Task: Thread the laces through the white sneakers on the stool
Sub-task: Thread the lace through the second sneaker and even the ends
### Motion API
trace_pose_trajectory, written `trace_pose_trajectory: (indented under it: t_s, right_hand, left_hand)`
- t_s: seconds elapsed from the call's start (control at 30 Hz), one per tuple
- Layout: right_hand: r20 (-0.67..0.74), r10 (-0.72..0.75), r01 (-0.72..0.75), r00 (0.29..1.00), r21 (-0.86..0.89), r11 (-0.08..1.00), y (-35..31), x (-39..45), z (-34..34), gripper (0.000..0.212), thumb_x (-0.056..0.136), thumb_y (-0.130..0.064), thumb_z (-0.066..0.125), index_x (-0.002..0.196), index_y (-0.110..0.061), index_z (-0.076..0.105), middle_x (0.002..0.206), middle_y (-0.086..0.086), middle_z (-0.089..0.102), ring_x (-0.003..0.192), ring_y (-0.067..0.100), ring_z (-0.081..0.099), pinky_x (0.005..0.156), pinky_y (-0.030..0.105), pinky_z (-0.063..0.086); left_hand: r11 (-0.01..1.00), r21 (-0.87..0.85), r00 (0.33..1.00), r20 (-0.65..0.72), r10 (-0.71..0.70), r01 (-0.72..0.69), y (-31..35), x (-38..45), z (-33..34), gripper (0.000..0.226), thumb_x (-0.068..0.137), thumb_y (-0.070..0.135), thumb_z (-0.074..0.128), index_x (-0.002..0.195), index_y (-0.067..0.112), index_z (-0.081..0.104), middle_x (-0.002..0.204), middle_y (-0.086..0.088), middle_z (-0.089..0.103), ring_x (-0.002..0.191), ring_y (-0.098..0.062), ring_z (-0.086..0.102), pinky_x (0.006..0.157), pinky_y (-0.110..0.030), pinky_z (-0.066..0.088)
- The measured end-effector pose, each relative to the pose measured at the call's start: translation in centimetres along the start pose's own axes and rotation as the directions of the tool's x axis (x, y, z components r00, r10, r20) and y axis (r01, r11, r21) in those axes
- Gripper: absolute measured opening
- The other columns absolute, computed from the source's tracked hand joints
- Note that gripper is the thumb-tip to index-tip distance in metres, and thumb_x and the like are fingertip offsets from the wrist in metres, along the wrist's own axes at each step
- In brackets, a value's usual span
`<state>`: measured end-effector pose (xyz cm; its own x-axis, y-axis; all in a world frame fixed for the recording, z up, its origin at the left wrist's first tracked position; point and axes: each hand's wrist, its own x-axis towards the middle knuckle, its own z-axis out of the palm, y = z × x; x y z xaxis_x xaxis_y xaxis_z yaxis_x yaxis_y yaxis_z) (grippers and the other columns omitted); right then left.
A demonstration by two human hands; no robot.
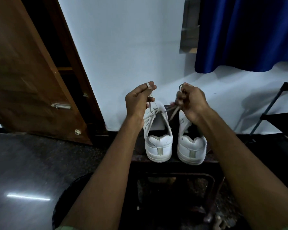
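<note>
Head view: two white sneakers stand side by side, heels toward the camera, on a dark stool [175,163] set against a white wall. No brand mark or writing can be read on either shoe; each heel shows only a plain pale strip.

The left hand [138,102] is raised over the left sneaker [158,146], its fingers [150,86] curled and pinching one end of a pale lace [150,105] that runs down into the shoe's upper eyelets. A white band sits round one fingertip.

The right hand [191,102] is raised above the gap between the shoes, fingers curled round the other lace end [173,112], which slants down toward the left sneaker and is blurred. A ring-like band shows near its fingertips. The forearm covers part of the right sneaker [191,150], so its eyelets cannot be made out.

A brown wooden door [32,72] stands open at left, a blue curtain [246,30] hangs at upper right, and a black rack [279,112] stands at right on the dark polished floor [32,171].
</note>
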<state>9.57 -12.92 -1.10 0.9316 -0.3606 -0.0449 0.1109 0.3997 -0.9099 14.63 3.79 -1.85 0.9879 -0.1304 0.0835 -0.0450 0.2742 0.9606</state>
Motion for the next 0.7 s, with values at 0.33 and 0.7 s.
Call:
trace_pose_trajectory:
  t_s: [0.33,0.7]
  right_hand:
    - [0.257,-0.126,0.268,0.958,-0.959,0.085,1.5,0.2,0.0,0.009,0.084,-0.021,0.076,0.089,-0.022,0.084,0.092,0.001,0.078,0.092,0.021,0.071,0.078,0.030,0.055]
    - [0.194,-0.212,0.287,0.958,-0.677,0.678,0.2,0.7,-0.7,0.022,0.098,-0.019,0.061,0.077,-0.023,0.066,0.087,0.002,0.067,0.085,0.020,0.060,0.079,0.035,0.048]
  left_hand:
    - [0.689,0.663,0.941,0.074,0.329,-0.293,-1.4,0.9,-1.3,0.024,0.085,0.026,0.077,0.095,0.047,0.069,0.105,0.015,0.067,0.073,-0.008,0.061,0.073,-0.024,0.048]
    - [0.690,0.724,0.981,0.143,-0.133,-0.012,-3.3,1.8,-1.9,0.020,0.064,0.044,0.074,0.084,0.042,0.071,0.090,0.004,0.077,0.100,-0.025,0.073,0.094,-0.050,0.059]
